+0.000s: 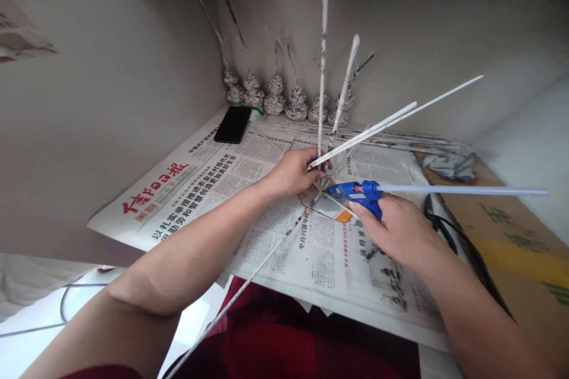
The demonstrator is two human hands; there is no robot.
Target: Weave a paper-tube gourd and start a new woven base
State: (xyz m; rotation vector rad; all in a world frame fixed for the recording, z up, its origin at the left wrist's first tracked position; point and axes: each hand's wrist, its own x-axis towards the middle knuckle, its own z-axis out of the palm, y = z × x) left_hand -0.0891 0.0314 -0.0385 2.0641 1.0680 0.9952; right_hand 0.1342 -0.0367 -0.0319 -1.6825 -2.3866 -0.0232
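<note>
My left hand (302, 173) is closed on rolled newspaper sticks (368, 133) where they come together. Several of these pale sticks fan out from that spot, upward, to the right and down toward my lap. In my right hand (400, 225) is a blue glue gun (358, 194), its fingers wrapped round the handle. A long translucent glue stick (462, 190) juts out of the gun's back end to the right. The nozzle points left and lies close to the meeting point of the sticks. Whether it touches them is hard to see.
Newspaper sheets (267, 254) cover the table. A black phone (232, 124) lies at the back left. Woven gourd-shaped paper pieces (274, 98) stand along the wall, with loose paper sticks before them. At right are a crumpled rag (448, 164), a cardboard sheet (511, 213) and a black cable (471, 254).
</note>
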